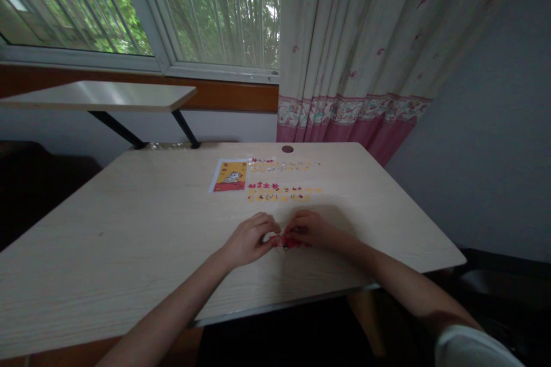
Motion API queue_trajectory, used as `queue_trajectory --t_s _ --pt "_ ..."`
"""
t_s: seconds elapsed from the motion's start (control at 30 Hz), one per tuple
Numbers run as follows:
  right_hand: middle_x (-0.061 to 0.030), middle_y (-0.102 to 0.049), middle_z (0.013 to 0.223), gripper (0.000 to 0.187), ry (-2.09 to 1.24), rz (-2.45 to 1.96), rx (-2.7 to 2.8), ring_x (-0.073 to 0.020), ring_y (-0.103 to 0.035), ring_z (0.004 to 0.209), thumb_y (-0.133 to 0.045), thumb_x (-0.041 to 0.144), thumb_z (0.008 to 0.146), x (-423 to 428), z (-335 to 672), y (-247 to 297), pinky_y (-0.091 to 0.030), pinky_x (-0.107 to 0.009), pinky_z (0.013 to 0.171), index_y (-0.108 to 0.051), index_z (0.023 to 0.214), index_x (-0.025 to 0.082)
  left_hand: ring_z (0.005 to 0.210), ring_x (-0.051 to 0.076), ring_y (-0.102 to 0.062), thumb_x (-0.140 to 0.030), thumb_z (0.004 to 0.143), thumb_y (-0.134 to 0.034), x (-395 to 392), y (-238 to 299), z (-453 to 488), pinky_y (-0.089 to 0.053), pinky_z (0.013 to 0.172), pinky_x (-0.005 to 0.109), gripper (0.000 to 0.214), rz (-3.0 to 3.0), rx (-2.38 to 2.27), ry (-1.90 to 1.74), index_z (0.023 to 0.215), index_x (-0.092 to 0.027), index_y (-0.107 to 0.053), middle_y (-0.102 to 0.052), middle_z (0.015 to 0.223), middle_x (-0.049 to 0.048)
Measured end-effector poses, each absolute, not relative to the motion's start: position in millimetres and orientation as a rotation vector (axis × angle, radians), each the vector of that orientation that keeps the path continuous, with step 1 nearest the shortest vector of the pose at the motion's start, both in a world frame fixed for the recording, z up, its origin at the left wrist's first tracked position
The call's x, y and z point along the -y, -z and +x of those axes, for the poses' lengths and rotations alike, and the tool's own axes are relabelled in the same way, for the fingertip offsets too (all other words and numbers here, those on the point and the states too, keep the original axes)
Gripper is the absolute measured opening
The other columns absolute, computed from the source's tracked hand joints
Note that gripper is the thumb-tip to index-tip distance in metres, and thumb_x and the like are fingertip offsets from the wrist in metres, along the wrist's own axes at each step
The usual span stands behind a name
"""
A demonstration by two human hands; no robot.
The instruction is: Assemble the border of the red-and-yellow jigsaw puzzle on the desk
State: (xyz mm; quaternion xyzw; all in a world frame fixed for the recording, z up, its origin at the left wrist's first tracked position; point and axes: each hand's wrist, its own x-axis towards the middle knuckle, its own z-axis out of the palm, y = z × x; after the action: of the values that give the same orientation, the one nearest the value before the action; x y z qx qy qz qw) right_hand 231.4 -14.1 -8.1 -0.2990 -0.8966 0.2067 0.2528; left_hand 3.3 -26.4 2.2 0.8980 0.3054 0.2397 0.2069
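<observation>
Nearest, on the near side and to the right of the rectangular yellow-and-red printed picture sheet [229,176], a small cluster of flat red pieces [291,242] lies on the pale wood-grain tabletop [150,229]; the left hand [253,239] has its fingers narrowed at the cluster's left edge and the right hand [310,230] bends its fingers over it, though whether either grips a piece cannot be told. Progress is judged early: only this cluster appears gathered, its joins indiscernible. Outstanding, to the sheet's right, are nearer rows of small red and yellow pieces [263,186] and farther rows of mostly yellow and pale pieces [282,167].
</observation>
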Motion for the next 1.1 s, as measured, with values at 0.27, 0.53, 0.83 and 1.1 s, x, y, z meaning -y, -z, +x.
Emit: queue_trajectory --t_s 0.27,0.53,0.83,1.1 --pt "-0.0002 -0.064 0.065 0.014 0.242 -0.567 2.274 -0.0105 -0.053 0.061 -0.055 0.025 0.087 14.9 223.1 3.7 -0.039 -0.025 0.064 -0.063 0.079 0.017 0.068 0.014 -0.055 -0.033 0.083 -0.054 19.7 3.5 12.5 -0.042 0.063 0.025 0.023 2.03 -0.978 -0.889 0.076 -0.017 -0.068 -0.065 0.073 0.004" --pt "-0.0006 -0.068 0.08 0.016 0.388 -0.435 2.42 -0.0102 -0.054 0.068 -0.048 0.02 0.091 21.6 226.1 -3.2 -0.038 -0.026 0.069 -0.063 0.085 0.019 0.053 0.01 -0.045 -0.04 0.076 -0.057 16.4 10.8 13.4 -0.035 0.051 0.021 0.029 1.768 -1.088 -0.84 0.074 -0.013 -0.068 -0.061 0.06 0.0021" --pt "-0.0035 -0.067 0.093 0.025 0.148 -0.634 2.518 -0.0149 -0.057 0.082 -0.05 0.037 0.089 18.3 227.7 2.8 -0.039 -0.03 0.076 -0.062 0.107 0.025 0.053 0.01 -0.048 -0.036 0.075 -0.057 12.9 11.1 11.4 -0.036 0.051 0.021 0.026 1.736 -1.041 -0.832 0.071 -0.013 -0.066 -0.064 0.064 0.0026" --pt "-0.0051 -0.066 0.093 0.022 0.083 -0.646 2.494 -0.0146 -0.057 0.083 -0.049 0.031 0.09 9.7 229.4 6.9 -0.041 -0.029 0.078 -0.062 0.106 0.022 0.06 0.013 -0.054 -0.033 0.075 -0.057 12.7 11.5 10.2 -0.04 0.056 0.023 0.022 1.777 -1.059 -0.833 0.072 -0.012 -0.066 -0.066 0.07 0.0049"
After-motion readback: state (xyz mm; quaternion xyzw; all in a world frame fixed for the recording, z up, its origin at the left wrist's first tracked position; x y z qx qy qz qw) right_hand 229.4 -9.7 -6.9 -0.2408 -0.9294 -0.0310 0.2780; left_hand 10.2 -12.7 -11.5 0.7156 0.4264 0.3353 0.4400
